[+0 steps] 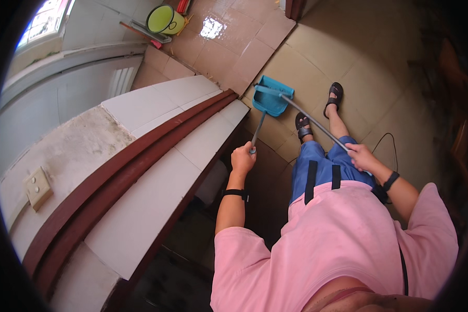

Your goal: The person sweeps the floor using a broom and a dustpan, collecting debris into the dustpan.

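Note:
A blue plastic dustpan lies on the tiled floor in front of my feet, near the corner of the doorway. My left hand is closed around the upper end of its grey handle. In my right hand is the grey pole of a broom or squeegee, which slants down to the dustpan. The pole's blue head is over the dustpan's pan; whether the two touch is unclear. What the dustpan holds cannot be made out.
A white-tiled wall with a dark red door frame runs along my left. Beyond the threshold, a yellow-green bucket stands on wet pink floor tiles. A dark cable curves beside my right leg. Dark wooden objects are at the far right.

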### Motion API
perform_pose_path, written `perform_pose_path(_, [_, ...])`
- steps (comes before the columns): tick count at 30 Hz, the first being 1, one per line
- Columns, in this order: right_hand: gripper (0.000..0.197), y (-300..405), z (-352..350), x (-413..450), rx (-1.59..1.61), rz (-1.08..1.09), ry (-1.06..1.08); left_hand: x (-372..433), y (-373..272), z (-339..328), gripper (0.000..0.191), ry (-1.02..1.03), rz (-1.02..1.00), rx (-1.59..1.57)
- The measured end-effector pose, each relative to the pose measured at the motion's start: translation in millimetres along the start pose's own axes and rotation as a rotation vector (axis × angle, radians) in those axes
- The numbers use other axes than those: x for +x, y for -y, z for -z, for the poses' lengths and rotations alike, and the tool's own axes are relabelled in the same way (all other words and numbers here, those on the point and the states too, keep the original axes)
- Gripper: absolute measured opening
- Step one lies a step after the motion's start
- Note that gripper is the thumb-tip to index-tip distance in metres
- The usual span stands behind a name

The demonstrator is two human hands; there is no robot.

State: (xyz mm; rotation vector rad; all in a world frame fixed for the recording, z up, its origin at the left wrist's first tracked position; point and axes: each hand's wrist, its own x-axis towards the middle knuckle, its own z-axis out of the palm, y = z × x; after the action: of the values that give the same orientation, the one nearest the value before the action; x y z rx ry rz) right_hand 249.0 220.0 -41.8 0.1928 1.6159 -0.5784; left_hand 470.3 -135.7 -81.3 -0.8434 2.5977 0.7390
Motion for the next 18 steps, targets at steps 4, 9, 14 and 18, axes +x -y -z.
perform_pose_path(4, [0.041, -37.9, 37.3, -18.2, 0.240, -0.042, -0.176, -2.1, 19.1, 1.7, 0.019, 0.025, -0.166, 0.034])
perform_pose_path(9, [0.038, -81.8, 110.0, 32.9, 0.330, 0.048, -0.470, 24.7, 16.6, 18.9, 0.018, 0.169, -0.341, 0.142])
perform_pose_path(14, [0.023, -111.8, 110.3, 116.3, 0.810, 0.007, -0.552, 68.3, -40.8, 10.9, 0.006, 0.253, -0.460, 0.240])
perform_pose_path(18, [0.018, -123.1, -8.1, 146.1, 0.638, -0.150, -0.496, 90.0, -83.9, -2.9, 0.009, 0.248, -0.436, 0.236])
